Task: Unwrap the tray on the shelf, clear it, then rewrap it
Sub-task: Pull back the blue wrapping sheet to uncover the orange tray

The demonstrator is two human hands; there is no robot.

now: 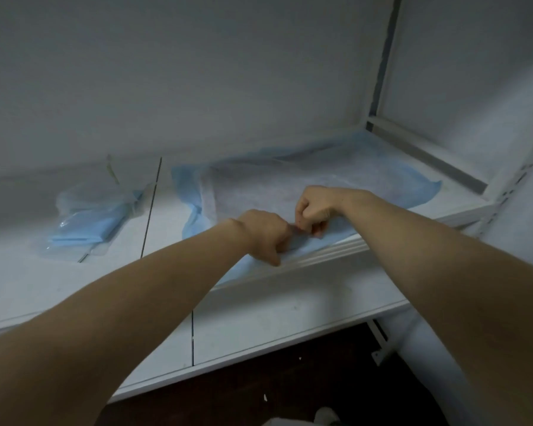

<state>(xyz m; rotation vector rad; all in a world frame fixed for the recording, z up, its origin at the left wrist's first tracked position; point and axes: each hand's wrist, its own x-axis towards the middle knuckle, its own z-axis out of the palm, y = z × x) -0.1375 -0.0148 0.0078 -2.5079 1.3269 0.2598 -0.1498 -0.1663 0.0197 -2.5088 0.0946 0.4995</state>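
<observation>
A blue wrap sheet [419, 192] lies spread flat on the upper white shelf [173, 216], with a white sheet [259, 192] lying on top of it. No tray shows under or on the sheets. My left hand [263, 233] and my right hand [314, 209] sit close together at the near edge of the blue wrap, by the shelf's front lip. Both have their fingers curled and pinch the wrap's near edge between them.
A clear plastic pouch [90, 222] holding a folded blue cloth lies on the shelf to the left. A lower white shelf [259, 327] runs below my forearms. White shelf uprights [517, 179] stand at the right, with dark floor beneath.
</observation>
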